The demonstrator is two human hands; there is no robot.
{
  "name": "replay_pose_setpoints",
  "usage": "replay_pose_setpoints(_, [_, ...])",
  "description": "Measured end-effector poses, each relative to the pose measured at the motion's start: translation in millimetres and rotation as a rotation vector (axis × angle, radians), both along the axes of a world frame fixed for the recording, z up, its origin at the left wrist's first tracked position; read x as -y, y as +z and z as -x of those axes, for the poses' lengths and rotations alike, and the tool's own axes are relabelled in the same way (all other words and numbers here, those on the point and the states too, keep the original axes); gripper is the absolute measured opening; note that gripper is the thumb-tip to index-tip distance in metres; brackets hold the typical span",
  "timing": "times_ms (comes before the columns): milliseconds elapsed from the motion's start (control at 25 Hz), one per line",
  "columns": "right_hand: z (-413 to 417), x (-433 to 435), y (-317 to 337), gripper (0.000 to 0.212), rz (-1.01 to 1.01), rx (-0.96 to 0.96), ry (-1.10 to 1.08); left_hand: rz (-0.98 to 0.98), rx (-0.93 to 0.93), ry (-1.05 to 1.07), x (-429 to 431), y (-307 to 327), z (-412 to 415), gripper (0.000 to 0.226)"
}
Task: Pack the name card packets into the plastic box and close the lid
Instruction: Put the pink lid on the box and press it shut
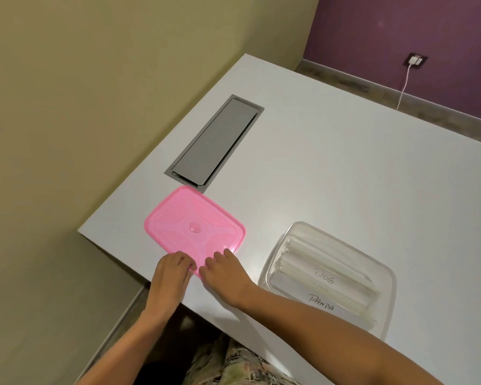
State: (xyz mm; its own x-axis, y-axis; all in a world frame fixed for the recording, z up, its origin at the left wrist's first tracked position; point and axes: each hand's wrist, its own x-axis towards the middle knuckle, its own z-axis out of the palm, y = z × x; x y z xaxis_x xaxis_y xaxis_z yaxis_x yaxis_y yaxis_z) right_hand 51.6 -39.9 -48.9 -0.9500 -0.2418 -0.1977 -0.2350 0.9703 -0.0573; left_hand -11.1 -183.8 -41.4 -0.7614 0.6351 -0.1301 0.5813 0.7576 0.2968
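Pink translucent plastic is what your hands are meeting: the lid (193,227), a rounded rectangle with a raised rim, a moulded curved pattern and a small round dimple at its centre, is lying flat near the left corner of the white tabletop (331,168). Your left hand (170,276) is resting palm down with its fingers curled onto the lid's near corner, and your right hand (224,273) is lying beside it, fingers loosely spread with the tips touching the lid's near edge. Whether either hand is actually pinching the rim, I cannot tell; the two hands are almost touching each other.

You are keeping the clear plastic box (383,273) uncovered towards the near edge of the tabletop, to the right of the lid and apart from it. It is a glossy, round-cornered tub, and the name card packets (331,273) are sitting inside it in overlapping rows, white cards in shiny sleeves. Two are showing handwritten words: "DOG" on one and "PANDA" on the one nearer to you.

Beyond the lid, a long grey metal cable hatch (215,143) is lying flush in the tabletop, its near end just beside the lid's far corner.
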Motion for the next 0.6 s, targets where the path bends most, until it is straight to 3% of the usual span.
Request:
replay_pose_setpoints(160, [-2, -7, 5, 0.016, 0.024, -0.118, 0.036, 0.033, -0.033, -0.046, 4, 5, 6, 0.014])
replay_pose_setpoints(280, [-6, -18, 24, 0.008, 0.125, -0.318, -0.019, -0.119, -0.143, -0.043, 4, 20, 13, 0.008])
replay_pose_setpoints(440, [-4, -40, 66, 0.010, 0.250, -0.457, -0.149, -0.330, -0.192, -0.027, -7, 49, 28, 0.021])
replay_pose_setpoints(600, [-12, -62, 112, 0.019, 0.513, -0.519, -0.324, -0.610, -0.146, 0.241, -36, 84, 33, 0.063])
